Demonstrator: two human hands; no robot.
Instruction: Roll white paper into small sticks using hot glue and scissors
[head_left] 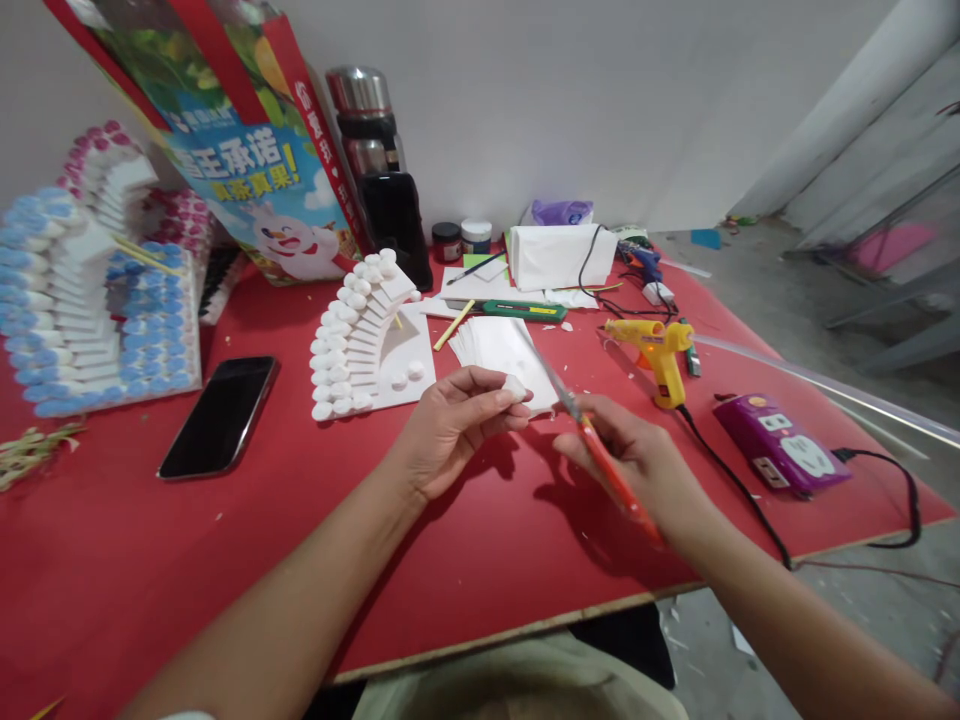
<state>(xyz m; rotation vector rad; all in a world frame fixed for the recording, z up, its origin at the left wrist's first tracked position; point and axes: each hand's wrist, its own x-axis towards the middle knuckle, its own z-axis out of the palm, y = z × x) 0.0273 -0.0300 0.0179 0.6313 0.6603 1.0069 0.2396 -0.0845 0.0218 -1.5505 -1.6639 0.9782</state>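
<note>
Wall (622,100): pale, plain, rising behind all that lies before me.
Worktop (450,580): red, with a light-coloured near edge; grey floor (739,270) shows past its right side.
Left hand (457,415): mine, closed in a pinch, thumb against fingers, on one small item.
White piece (514,388): that item, at my fingertips above the worktop; its full outline is partly hidden by my grip.
Right hand (649,455): mine, curled round a tool's handles.
Scissors (611,472): orange handles, metal blades pointing away from me and leftward, just beside the white piece; slightly blurred, and I cannot tell whether the blades are parted.
Paper stack (495,345): white slips, fanned out at the left, lying beyond my hands.
Utility knife (517,311): green, just past the paper stack.
White-tipped model (352,340): curved, stepped, near my left hand, on a white base.
Blue-tipped model (161,350): larger, at far left.
Phone (217,418): dark-screened, flat, between the blue-tipped model and my left arm.
Glue gun (660,355): yellow, corded, beyond my right hand.
Power socket (784,445): purple, right of the glue gun's cord.
Bag (262,190): printed, red-trimmed, standing at the back.
Flask (364,110): metal-topped, beside the bag.
</note>
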